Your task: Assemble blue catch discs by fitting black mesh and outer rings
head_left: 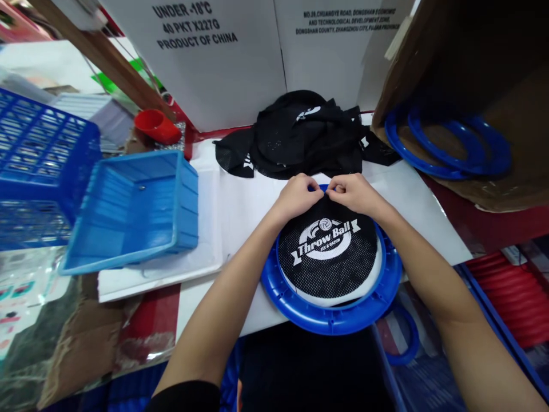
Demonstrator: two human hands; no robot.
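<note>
In front of me a blue plastic ring (pixel 330 326) lies at the table's near edge. Inside it sits a round black mesh disc (pixel 332 274) printed "Throw Ball" in white. A gap shows between mesh and ring along the near side. My left hand (pixel 299 197) pinches the far edge of the mesh at the ring, thumb and finger together. Right beside it my right hand (pixel 354 194) pinches the same edge, its fingers curled. The two sets of fingertips almost meet. Just beyond them is a heap of black mesh discs (pixel 295 137).
An open light-blue bin (pixel 128 212) stands left, beside a darker blue basket (pixel 43 149) and a red cup (pixel 156 126). More blue rings (pixel 454 149) lie in a cardboard box (pixel 510 68) at right. White cartons (pixel 223 74) form a wall behind. Red rings (pixel 510 297) are stacked lower right.
</note>
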